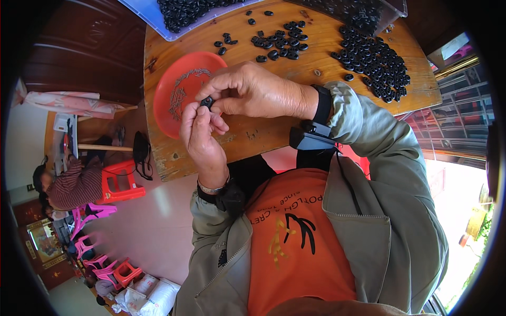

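Note:
Both of my hands meet over the near edge of a wooden table (247, 139). My left hand (200, 134) and my right hand (253, 92) pinch one small black ring-shaped part (206, 101) between their fingertips, just beside a red plate (174, 97). A heap of the same black parts (377, 60) lies on the table to the right, and a looser scatter (279, 45) lies in the middle beyond my hands. A black device (311, 136) is strapped at my right wrist.
A pale blue tray (158, 18) of black parts sits at the far left edge, and a clear container (369, 13) of them at the far right. A seated person (68, 181) and several red and pink plastic chairs (118, 184) are on the floor to the left.

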`<state>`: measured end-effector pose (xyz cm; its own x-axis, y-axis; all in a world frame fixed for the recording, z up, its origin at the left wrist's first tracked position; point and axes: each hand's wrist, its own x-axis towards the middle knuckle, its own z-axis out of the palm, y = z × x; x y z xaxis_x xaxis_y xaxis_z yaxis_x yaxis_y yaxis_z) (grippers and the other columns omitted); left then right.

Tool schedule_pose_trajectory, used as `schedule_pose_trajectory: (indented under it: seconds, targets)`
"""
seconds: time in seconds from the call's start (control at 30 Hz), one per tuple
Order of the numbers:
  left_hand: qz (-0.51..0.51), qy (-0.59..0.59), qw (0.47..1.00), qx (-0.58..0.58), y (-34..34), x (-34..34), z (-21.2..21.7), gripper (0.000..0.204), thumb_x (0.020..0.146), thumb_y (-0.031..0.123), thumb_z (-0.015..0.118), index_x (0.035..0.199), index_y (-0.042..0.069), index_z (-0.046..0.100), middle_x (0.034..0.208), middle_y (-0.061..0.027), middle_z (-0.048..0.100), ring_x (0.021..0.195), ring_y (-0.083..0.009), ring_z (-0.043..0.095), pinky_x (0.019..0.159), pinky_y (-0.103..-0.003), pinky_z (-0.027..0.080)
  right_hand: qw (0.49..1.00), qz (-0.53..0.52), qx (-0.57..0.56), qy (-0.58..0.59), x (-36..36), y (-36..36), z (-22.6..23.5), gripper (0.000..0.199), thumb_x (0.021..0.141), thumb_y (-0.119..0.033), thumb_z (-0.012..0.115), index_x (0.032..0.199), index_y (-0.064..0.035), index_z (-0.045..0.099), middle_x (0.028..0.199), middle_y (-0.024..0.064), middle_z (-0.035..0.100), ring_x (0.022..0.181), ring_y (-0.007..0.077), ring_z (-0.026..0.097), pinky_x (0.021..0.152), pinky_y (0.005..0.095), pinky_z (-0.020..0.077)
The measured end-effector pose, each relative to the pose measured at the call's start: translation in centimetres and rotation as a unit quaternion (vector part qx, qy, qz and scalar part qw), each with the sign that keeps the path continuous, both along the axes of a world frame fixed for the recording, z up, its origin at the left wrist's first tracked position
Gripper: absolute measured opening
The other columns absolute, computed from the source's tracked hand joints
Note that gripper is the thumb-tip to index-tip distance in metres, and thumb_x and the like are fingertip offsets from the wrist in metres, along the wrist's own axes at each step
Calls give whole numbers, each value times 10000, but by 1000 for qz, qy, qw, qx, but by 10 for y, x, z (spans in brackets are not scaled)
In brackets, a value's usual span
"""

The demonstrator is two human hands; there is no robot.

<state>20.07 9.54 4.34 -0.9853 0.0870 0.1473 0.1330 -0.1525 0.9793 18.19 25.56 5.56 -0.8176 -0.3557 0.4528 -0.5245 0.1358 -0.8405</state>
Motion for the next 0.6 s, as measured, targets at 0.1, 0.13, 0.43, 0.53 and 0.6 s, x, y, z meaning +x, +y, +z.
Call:
schedule_pose_trajectory:
  seconds: [0.1,0.13,0.43,0.53,0.6]
  targets:
    - [-28,-9,999,36,-3,-2,1,178,947,190,466,913,21,510,675,-22,512,586,-86,475,542,-211,351,990,-15,30,138,-2,0,-1,260,819,-63,664,1076,-39,633,879,97,652,822,247,658,750,329,523]
    - [-42,-12,998,49,-3,-2,3,172,948,184,459,897,26,505,671,-26,510,584,-93,477,543,-215,353,990,-15,30,138,-3,0,-1,260,819,-63,664,1076,-39,633,879,97,652,822,247,658,750,329,523]
    - [-93,-25,993,62,-5,2,10,174,953,157,431,829,41,473,654,-40,491,579,-120,483,546,-229,360,973,-13,115,201,-1,4,-1,249,870,-205,612,1061,-46,594,897,128,600,815,340,621,681,402,521]
    - [-80,-22,995,64,-4,5,10,171,955,152,426,833,40,468,652,-36,469,580,-123,483,537,-232,357,976,2,95,198,0,2,-1,236,872,-200,611,1050,-47,589,896,129,600,814,336,622,673,398,519]
    - [-75,-12,995,68,-1,8,10,170,955,154,425,839,38,471,653,-34,465,580,-125,484,531,-235,358,972,-13,90,215,1,1,0,220,871,-192,611,1036,-48,591,880,125,600,798,335,622,661,397,515]
